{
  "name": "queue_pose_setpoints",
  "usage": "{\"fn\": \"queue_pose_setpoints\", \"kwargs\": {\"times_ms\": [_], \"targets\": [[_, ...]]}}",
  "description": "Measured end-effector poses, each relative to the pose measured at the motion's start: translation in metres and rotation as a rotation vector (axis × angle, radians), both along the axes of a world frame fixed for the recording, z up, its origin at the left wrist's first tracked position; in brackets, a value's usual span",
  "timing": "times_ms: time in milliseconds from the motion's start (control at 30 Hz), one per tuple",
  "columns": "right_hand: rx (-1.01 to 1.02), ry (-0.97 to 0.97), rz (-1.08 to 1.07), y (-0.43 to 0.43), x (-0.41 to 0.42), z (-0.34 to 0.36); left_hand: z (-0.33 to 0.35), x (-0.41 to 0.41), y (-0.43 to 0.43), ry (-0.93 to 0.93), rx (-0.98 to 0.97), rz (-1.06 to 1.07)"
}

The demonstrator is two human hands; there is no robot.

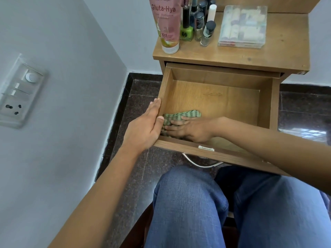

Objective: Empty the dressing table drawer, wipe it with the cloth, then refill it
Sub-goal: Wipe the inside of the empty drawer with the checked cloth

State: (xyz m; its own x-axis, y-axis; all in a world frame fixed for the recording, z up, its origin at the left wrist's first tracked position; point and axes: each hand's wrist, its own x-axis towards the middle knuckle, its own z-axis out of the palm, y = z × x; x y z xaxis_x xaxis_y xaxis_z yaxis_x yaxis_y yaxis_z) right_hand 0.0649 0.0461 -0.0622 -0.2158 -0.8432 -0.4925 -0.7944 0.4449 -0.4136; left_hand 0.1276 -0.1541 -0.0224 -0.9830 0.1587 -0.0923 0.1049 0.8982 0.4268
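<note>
The drawer (275, 104) is emptied. Its lotion tube (165, 24), nail polish bottles (187, 31) and clear box (243, 25) stand on the far surface (268, 54). Wiping looks under way: the right hand (191, 130), fingers flat, presses the green cloth (186, 114) into the near-left corner, while the left hand (145, 127) braces the left wall, fingers straight. Refilling remains.

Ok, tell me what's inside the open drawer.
Only the green striped cloth, pressed flat by the right hand near the front-left corner. The left hand rests on the drawer side wall. The bottom beneath cloth and hand is hidden.
</note>
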Motion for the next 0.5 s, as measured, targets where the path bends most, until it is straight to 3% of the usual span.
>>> {"fn": "queue_pose_setpoints", "kwargs": {"times_ms": [267,500], "targets": [[0.174,-0.062,0.049,0.100,0.007,0.000,-0.001,0.001,0.000,-0.007,0.004,0.069],[0.166,-0.016,0.068,0.072,0.002,-0.002,0.002,0.002,0.004,0.016,-0.030,0.040]]}}
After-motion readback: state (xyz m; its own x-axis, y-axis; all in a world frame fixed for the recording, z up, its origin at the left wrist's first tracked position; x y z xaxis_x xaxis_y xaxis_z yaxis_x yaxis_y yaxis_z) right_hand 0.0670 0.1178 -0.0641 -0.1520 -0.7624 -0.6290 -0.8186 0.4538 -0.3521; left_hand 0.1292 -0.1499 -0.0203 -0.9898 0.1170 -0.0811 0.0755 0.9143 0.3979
